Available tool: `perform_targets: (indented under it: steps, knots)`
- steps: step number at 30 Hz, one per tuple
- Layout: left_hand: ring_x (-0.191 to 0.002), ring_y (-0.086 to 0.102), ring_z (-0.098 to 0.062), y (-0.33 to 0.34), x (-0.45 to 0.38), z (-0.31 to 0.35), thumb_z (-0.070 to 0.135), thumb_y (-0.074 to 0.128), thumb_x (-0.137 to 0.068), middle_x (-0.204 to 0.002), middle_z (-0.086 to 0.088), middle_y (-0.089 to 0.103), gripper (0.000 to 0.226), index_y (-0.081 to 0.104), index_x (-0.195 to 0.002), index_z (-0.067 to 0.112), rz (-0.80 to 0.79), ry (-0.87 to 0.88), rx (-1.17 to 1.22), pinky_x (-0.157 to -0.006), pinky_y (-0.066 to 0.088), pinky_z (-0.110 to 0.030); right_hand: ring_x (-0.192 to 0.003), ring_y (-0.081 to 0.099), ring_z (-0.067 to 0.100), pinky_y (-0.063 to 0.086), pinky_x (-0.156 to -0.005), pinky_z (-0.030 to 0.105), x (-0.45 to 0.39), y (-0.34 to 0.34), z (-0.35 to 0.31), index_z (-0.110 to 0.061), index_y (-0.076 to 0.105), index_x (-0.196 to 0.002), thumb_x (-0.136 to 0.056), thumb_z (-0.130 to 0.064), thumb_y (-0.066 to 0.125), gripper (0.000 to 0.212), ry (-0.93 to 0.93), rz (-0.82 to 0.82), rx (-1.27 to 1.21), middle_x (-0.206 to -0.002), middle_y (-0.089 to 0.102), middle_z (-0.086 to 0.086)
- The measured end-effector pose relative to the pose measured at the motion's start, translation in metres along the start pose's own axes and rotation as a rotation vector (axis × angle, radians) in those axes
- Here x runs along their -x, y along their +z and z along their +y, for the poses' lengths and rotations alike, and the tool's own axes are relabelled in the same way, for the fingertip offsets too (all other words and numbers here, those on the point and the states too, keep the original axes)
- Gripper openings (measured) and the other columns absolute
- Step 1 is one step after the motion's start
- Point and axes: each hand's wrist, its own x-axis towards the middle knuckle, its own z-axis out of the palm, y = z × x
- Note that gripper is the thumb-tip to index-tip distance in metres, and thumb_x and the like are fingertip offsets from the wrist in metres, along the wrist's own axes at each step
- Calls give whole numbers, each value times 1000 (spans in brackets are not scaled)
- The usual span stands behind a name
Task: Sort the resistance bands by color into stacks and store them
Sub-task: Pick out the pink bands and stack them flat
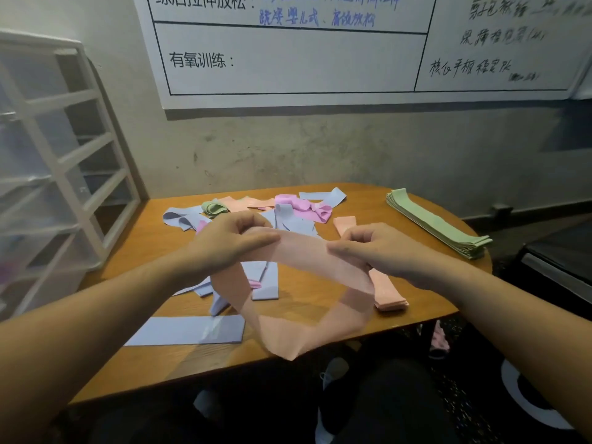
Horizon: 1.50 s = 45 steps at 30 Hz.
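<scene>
Left hand [229, 241]: grip clamped on peach band [307, 277]
Right hand [373, 248]: grip pinching same band
Worktop [320, 290]: green stack [439, 224] far right

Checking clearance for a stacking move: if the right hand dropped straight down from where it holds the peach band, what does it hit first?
Probably the peach stack lying directly beneath the right hand, which pinches the peach band. Depth is unclear from this single view.

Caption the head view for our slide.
Both hands stretch a peach band above unsorted bands.
</scene>
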Motion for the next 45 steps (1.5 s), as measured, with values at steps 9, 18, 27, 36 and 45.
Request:
perform_targets:
  steps: [9,18,27,36,45]
  knots:
    - [-64,58,-5,-10,0,-13,27,64,-97,-77,6,63,11,64,-97,16,110,-188,422,-55,43,-21,-79,62,10,55,-74,21,3,-1,-5,-16,64,-80,-97,-24,63,18,-47,-197,-203,-80,64,-5]
    - [-77,54,-20,-10,15,-31,26,61,-84,-81,-4,58,12,55,-86,16,-46,-274,416,-64,41,-31,-90,64,20,54,-88,41,5,-1,-11,-14,69,-92,-94,-15,68,3,-133,-95,-365,-95,68,6]
    - [-118,65,-15,10,25,12,65,42,-88,-126,5,70,60,60,-132,28,-78,-10,444,-102,49,-40,-87,68,7,58,-80,29,0,11,-48,-13,73,-101,-92,-23,72,13,-240,113,-410,-93,74,-1]
    - [-112,66,-16,24,38,55,44,67,-93,-112,7,73,26,65,-116,31,-18,34,413,-96,55,-35,-83,72,14,62,-75,36,12,16,-81,-3,72,-110,-93,-17,71,22,-291,178,-536,-95,74,8]
    - [-104,72,-22,23,50,76,32,47,-106,-106,-2,77,24,67,-117,25,70,-22,502,-97,56,-46,-75,68,8,54,-75,32,20,16,-82,-13,72,-101,-93,-21,72,11,-290,243,-523,-89,74,0]
